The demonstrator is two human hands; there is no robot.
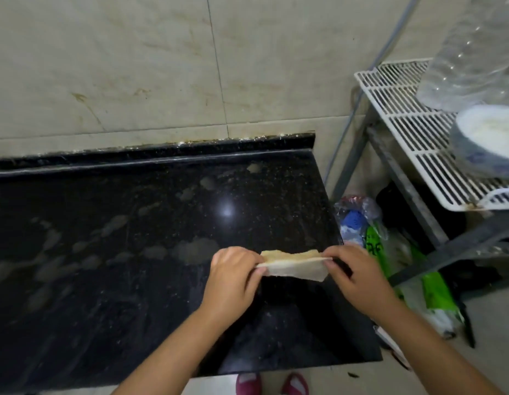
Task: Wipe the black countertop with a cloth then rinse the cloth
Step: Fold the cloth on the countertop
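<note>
Stretching between both hands at lower centre of the frame, the cloth (293,266) is held folded above the right end of the countertop (133,238). Its left end is pinched by the left hand (233,276), its right end by the right hand (353,273), fingers curled onto the fabric. Pale smears are noted across the black surface. A white rack (413,132) bearing a bowl (487,141) is recorded at upper right.

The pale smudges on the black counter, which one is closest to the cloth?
The big cloudy smudge just left of the left hand, beside the cloth; the others trail farther left or toward the wall.
</note>
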